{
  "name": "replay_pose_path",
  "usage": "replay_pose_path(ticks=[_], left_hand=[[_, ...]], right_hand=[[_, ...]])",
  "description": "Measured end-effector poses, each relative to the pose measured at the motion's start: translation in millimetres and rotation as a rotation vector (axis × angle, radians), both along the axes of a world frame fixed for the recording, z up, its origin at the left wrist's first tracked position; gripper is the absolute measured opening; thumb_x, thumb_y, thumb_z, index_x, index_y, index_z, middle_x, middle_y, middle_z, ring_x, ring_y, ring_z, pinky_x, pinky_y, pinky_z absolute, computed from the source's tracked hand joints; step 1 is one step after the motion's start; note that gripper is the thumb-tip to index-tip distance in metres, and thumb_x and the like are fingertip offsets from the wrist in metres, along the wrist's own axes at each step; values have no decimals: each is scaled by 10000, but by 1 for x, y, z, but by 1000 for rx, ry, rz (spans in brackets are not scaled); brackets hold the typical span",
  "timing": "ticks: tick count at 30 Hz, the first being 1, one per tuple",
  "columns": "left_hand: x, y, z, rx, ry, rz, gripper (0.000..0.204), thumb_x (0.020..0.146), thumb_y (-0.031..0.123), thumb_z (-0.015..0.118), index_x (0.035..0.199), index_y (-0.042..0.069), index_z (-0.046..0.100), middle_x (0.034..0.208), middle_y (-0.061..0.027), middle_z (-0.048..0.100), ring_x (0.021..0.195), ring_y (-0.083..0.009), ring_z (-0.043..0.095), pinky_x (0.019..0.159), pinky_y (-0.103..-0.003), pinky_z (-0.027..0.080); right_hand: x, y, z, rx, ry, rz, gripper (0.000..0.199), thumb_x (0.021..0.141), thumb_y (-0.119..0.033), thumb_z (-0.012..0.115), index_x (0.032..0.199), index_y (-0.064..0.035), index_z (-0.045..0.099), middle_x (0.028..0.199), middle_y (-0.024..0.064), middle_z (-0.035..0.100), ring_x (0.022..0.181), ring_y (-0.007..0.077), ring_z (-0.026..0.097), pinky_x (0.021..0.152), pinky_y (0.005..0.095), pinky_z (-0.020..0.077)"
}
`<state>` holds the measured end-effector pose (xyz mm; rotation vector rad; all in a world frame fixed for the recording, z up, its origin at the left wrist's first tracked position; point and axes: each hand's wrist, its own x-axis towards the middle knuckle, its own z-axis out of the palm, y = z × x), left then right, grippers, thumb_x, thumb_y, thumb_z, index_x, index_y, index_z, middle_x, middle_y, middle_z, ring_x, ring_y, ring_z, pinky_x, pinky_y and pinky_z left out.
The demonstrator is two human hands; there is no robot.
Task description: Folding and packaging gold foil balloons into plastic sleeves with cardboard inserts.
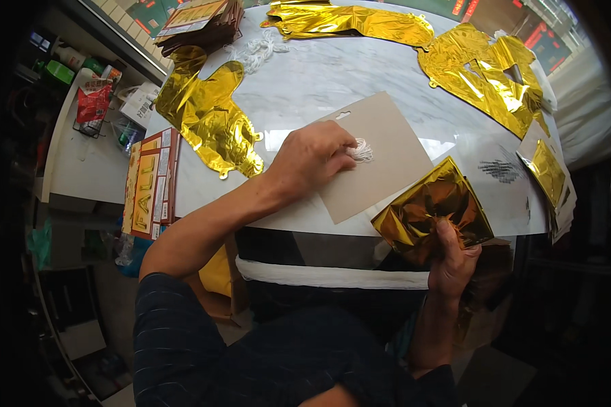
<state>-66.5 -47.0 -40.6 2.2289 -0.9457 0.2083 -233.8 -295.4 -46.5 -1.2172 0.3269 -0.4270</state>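
Note:
My left hand [309, 154] is closed, its fingertips on a small bundle of white string [364, 150] at the middle of a grey-beige card [387, 180]. The card lies tilted on the marble-patterned table and has a hang hole near its far left corner. Part of the bundle is hidden under my fingers. At the table's near edge, my right hand [453, 261] grips a folded gold foil balloon [431, 216], thumb on top. It lies just right of the card's near corner.
Flat gold foil balloons lie at the left [214, 115], the far edge [360, 22] and the far right [482, 74]. Loose white string [256, 53] sits by a stack of printed cards [200, 20]. More printed cards [153, 180] stand left; cards with gold foil [548, 169] hang over the right edge.

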Motion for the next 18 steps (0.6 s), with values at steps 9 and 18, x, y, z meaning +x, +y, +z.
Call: replay_pose_path(ticks=[9,18], left_hand=[[48,35,22,143,152,295,456,880,262,820,1214,-15,681,1167,-190,693,1068,-296,682,924,-394,552],[33,1,35,511,262,258,550,831,384,867,1127,-10,624,1169,-231,680,1139,-412,644,948,-466,508]], right_hand=[[21,8,10,14,67,64,212,965,-47,742,1162,28,725,1070,55,763,926,116,718,874,267,567],[103,43,6,-222,293,210,346,916,-161,832,1143,80,731,990,91,770,790,117,716,726,270,596]])
